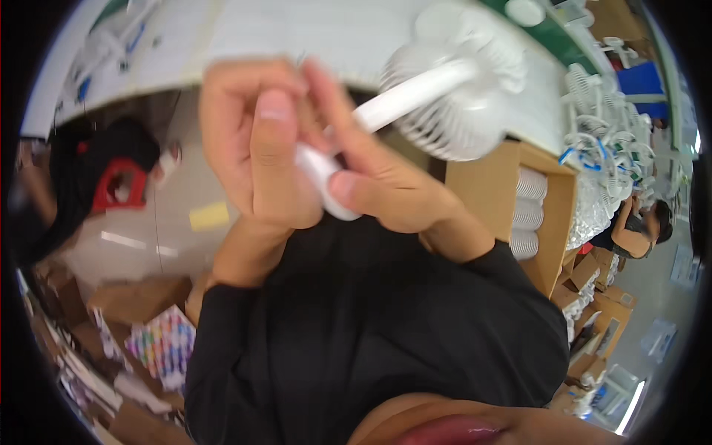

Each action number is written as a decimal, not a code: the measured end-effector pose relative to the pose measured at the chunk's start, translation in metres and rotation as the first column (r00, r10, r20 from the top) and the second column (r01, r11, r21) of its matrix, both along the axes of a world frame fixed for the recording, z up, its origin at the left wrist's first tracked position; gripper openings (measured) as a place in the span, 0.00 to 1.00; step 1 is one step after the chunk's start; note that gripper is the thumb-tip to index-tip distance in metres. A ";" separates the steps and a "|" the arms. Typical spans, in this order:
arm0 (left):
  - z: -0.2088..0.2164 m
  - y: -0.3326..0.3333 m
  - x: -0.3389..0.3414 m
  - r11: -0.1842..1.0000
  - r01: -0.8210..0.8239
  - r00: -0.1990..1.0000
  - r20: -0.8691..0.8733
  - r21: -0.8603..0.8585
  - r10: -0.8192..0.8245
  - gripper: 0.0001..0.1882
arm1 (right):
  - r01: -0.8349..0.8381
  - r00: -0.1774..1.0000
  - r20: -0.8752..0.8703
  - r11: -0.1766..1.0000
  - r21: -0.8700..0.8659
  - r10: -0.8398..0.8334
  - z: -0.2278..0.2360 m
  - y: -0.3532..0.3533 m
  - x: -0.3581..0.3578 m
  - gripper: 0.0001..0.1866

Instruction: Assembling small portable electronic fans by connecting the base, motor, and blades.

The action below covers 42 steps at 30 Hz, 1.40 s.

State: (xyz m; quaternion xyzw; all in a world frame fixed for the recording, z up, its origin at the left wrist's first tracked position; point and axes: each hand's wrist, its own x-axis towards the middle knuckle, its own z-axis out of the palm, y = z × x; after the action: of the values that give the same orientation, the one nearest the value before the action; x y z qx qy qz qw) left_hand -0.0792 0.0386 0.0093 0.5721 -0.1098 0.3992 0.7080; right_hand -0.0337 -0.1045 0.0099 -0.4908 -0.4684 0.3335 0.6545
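At the centre of the frame, your right hand [393,185] grasps one smooth white piece [325,184] under its thumb, while your left hand [256,159] curls half closed against it, too blurred to tell whether it grips. Toward the upper right, overlapping white fan parts [452,104] defy counting, and one cardboard box [478,176] holds three visible ribbed stacks [529,215]. The white desk [259,33] spans the top, above a tiled floor [178,185].

Red stool [122,187] nr. yel. patch [209,216] on flr. [133,259]; blue bin [639,83] R.

Grilles [528,211] lie in a carton [475,174] right of the hands [404,189].
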 end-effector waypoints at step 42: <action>-0.087 0.225 0.532 0.462 0.142 0.724 -0.410 0.876 0.555 0.23 | 0.791 0.579 0.640 0.538 -0.291 -0.505 -0.121 0.126 0.278 0.15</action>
State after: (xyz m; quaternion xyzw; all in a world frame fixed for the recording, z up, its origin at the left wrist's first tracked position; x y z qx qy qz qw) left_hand 0.4526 0.2634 -0.0782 0.9553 0.0353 0.1515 0.2515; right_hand 0.2447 0.0212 -0.1109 -0.8643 -0.2716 0.0406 0.4213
